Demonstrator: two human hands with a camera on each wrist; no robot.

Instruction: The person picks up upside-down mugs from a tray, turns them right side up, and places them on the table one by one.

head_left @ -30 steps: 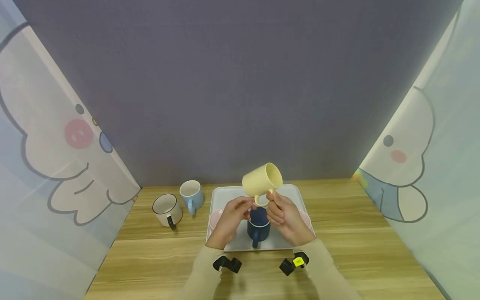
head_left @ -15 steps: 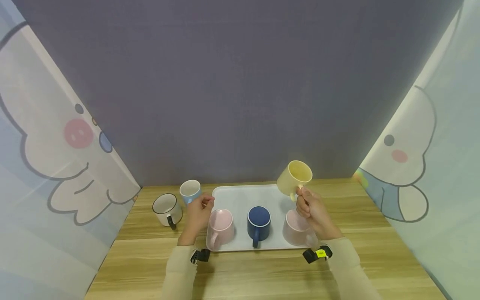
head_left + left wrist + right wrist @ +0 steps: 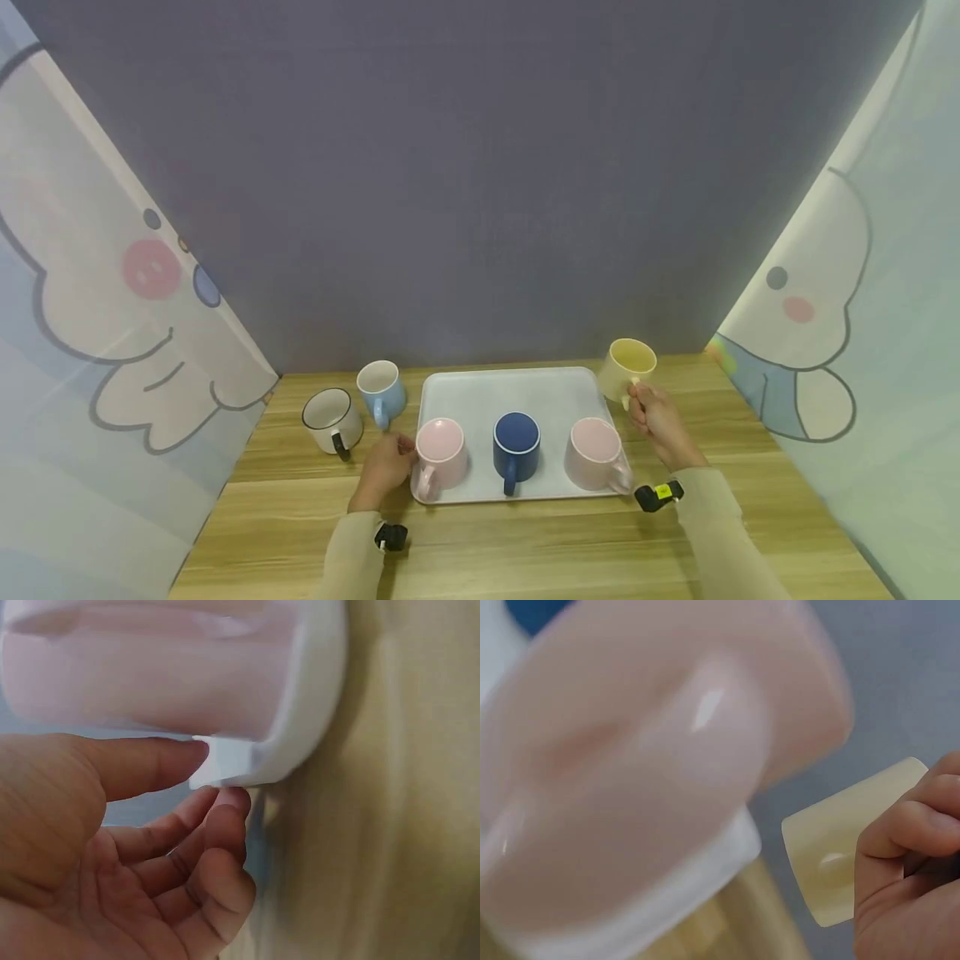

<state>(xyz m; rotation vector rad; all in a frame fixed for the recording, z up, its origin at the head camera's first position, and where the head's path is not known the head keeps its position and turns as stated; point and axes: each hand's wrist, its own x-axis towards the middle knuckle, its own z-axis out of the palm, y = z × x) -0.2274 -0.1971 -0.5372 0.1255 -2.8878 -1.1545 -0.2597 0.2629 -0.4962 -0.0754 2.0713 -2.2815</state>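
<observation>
Mug (image 3: 624, 373), yellow, now lower beside tray (image 3: 510, 392), gripped by right hand (image 3: 663, 423), left hand (image 3: 386, 464) now pinching tray

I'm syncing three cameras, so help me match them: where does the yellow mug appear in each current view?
Head: the yellow mug is right of center in the lower half, beside the white tray.
Left wrist: not in it.
Right wrist: lower right, partly hidden by the right grip.
Shared landmark: the white tray, its rim showing in all three views.
</observation>
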